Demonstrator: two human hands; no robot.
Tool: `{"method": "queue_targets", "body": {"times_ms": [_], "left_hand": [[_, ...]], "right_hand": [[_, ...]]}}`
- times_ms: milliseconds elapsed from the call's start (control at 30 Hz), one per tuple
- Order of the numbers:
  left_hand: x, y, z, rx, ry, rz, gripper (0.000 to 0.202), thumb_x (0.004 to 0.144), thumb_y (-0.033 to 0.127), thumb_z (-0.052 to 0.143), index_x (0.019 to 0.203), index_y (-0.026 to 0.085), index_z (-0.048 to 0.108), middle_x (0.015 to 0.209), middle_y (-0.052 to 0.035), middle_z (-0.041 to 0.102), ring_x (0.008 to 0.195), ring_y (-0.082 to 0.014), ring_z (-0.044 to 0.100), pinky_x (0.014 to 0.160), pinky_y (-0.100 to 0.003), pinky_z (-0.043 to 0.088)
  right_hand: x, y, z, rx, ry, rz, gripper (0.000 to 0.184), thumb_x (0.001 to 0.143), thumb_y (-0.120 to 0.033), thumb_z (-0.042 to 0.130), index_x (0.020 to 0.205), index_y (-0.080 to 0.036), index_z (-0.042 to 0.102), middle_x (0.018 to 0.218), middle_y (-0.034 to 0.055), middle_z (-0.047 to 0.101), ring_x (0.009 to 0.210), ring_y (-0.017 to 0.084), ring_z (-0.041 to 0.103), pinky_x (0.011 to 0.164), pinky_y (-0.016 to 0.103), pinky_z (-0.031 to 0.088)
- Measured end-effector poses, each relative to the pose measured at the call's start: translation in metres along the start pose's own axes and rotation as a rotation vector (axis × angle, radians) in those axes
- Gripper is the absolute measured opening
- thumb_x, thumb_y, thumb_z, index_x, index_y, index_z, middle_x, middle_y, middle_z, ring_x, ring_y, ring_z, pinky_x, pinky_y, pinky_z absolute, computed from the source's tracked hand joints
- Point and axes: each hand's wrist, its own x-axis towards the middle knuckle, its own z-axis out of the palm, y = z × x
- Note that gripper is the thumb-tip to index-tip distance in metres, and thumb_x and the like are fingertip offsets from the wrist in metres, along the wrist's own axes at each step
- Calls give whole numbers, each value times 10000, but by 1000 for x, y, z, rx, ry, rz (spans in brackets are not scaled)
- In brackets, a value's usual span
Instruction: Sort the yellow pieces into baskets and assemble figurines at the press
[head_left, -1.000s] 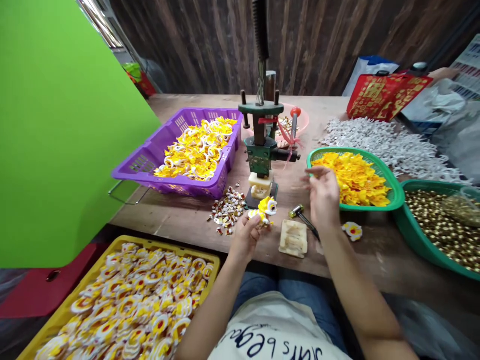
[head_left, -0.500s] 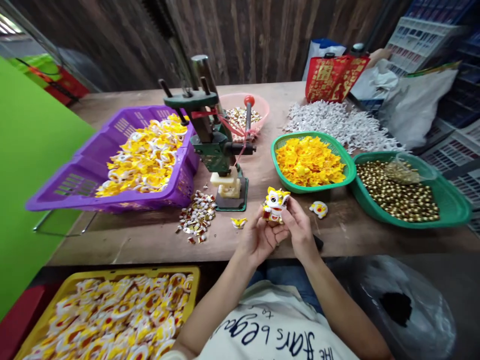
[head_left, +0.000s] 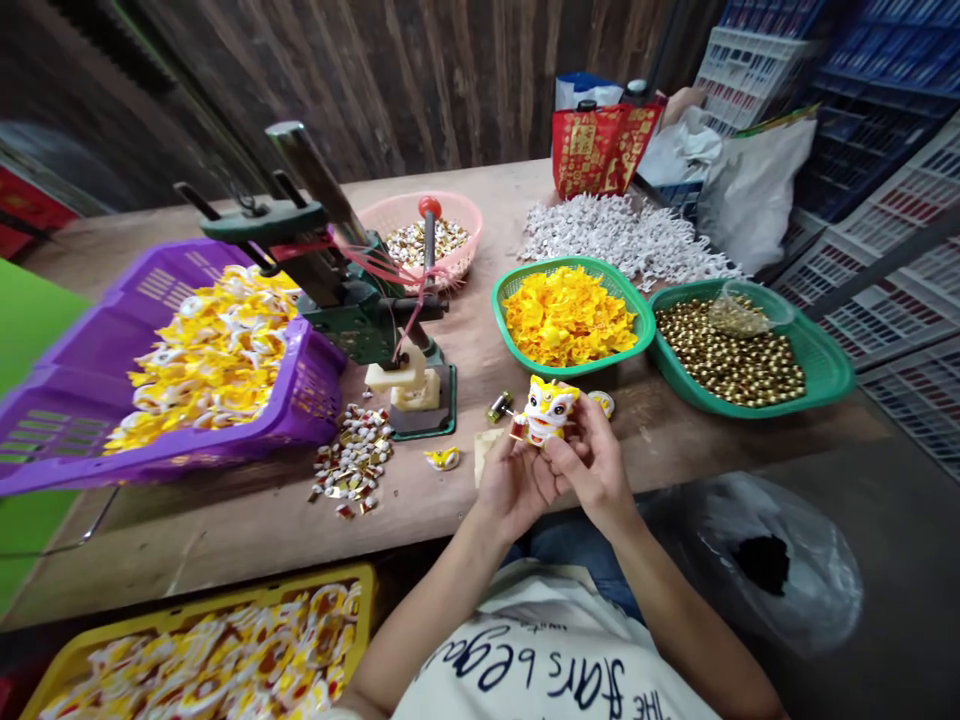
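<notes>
Between my two hands, above the table's front edge, is a small yellow and white lion figurine (head_left: 546,412) with a red mouth, its face toward me. My left hand (head_left: 511,488) cups it from below and on its left side, fingers closed on it. Thumb and fingers of my right hand (head_left: 596,468) grip its right side. Behind my right hand a round white and yellow piece (head_left: 602,403) is partly hidden. A small yellow and white part (head_left: 442,458) lies on the table left of my hands, and a small dark green and metallic object (head_left: 499,406) lies just behind them.
A hand press (head_left: 337,310) stands left of centre beside a purple basket (head_left: 300,400) and a pile of small red, gold and white pieces (head_left: 352,455). Green baskets (head_left: 574,368) (head_left: 832,375), a pink bowl (head_left: 469,245) and white parts (head_left: 615,235) stand behind. A yellow crate (head_left: 364,610) sits below.
My view has turned right, so the table's things sit further left. The figurine stays in both hands, its face turned slightly more toward me. The small green and metallic object now shows behind my hands.
</notes>
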Motion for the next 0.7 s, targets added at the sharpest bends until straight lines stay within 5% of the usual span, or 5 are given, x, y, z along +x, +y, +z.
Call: {"method": "queue_targets", "body": {"times_ms": [267, 467, 700], "left_hand": [[9, -12, 7, -85, -40, -5, 342, 870, 352, 532, 1019, 112, 726, 1009, -125, 761, 1081, -296, 684, 991, -423, 506], [17, -21, 3, -61, -67, -46, 348, 880, 344, 502, 988, 107, 734, 946, -122, 756, 978, -285, 703, 919, -410, 533], [22, -25, 14, -38, 78, 24, 242, 857, 287, 529, 787, 129, 699, 779, -71, 726, 848, -231, 709, 865, -356, 551]], "right_hand": [[-14, -3, -10, -154, 66, -102, 497, 901, -348, 639, 1371, -246, 514, 1295, 91, 623, 1142, 224, 635, 998, 376, 542], [-22, -4, -17, -247, 98, -138, 439, 888, -317, 656, 1316, -266, 572, 1245, 81, 639, 1092, 236, 652, 941, 385, 565], [-23, -5, -28, -298, 89, -325, 438, 846, -270, 719, 1261, -279, 579, 1248, 70, 623, 1211, 258, 584, 1080, 465, 476]]}}
